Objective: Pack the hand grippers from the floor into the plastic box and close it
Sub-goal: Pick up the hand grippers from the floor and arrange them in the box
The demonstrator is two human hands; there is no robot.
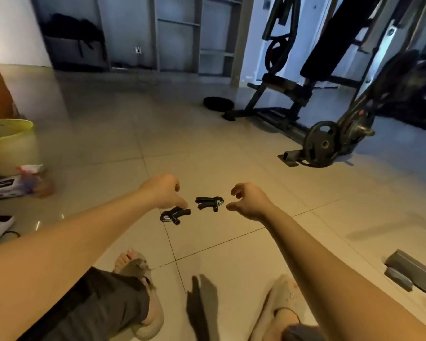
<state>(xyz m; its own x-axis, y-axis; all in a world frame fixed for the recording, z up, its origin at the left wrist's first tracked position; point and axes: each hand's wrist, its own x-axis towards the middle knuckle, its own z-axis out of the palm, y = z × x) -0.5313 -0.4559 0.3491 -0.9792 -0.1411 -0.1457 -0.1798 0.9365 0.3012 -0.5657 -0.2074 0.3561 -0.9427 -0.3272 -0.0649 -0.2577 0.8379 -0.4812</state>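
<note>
Knees bent low; left hand [164, 191] spread, thumb touching the near black steel-spring hand gripper [175, 214] at 5 o'clock; right hand [250, 201] loosely curled, empty, second black hand gripper [209, 203] lying crosswise at its 9 o'clock.

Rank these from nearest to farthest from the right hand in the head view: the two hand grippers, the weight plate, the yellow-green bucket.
1. Right hand gripper, on the tile just left of the right hand.
2. Left hand gripper, further left, at the left hand's fingertips.
3. Weight plate, up and to the right, against the gym frame.
4. Yellow-green bucket, far left edge.
</note>
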